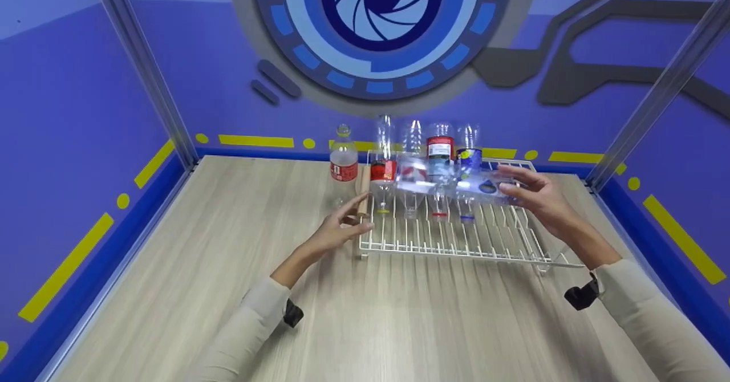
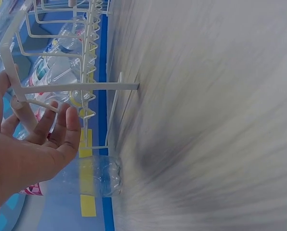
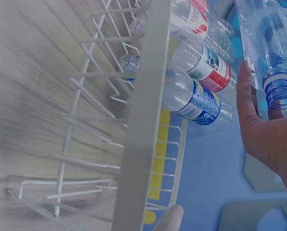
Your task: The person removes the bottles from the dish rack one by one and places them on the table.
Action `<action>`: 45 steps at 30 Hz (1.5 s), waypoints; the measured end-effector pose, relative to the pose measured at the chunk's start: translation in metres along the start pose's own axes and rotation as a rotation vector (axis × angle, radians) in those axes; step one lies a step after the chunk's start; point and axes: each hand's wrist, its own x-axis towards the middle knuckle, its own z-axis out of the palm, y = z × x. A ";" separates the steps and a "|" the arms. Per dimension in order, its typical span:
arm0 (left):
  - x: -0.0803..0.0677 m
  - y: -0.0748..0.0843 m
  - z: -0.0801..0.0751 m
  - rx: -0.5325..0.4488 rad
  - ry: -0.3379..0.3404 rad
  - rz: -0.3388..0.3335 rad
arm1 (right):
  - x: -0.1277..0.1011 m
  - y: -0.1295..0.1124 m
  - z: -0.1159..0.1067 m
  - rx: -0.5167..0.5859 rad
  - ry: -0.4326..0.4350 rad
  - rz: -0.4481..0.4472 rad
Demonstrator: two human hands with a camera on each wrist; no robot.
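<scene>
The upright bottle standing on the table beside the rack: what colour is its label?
Red label on the upright bottle, clearest in the head view.

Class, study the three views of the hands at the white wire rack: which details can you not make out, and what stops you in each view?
1. Head view: the bottle in the right hand is motion-blurred, so its label is unreadable.
2. Left wrist view: the tabletop is smeared, and the left hand is cut by the frame edge.
3. Right wrist view: a rack bar hides parts of the racked bottles.
</scene>
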 end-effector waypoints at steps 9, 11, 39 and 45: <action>-0.004 0.016 -0.005 0.033 0.098 0.017 | -0.003 0.006 0.010 -0.130 -0.043 0.005; -0.006 0.020 -0.006 0.051 0.124 0.038 | -0.004 0.006 0.013 -0.130 -0.044 0.010; -0.011 0.068 0.000 0.444 -0.025 0.428 | -0.012 0.008 0.054 -0.226 -0.119 -0.016; -0.013 0.072 0.002 0.560 -0.041 0.454 | -0.014 0.007 0.059 -0.241 -0.139 -0.038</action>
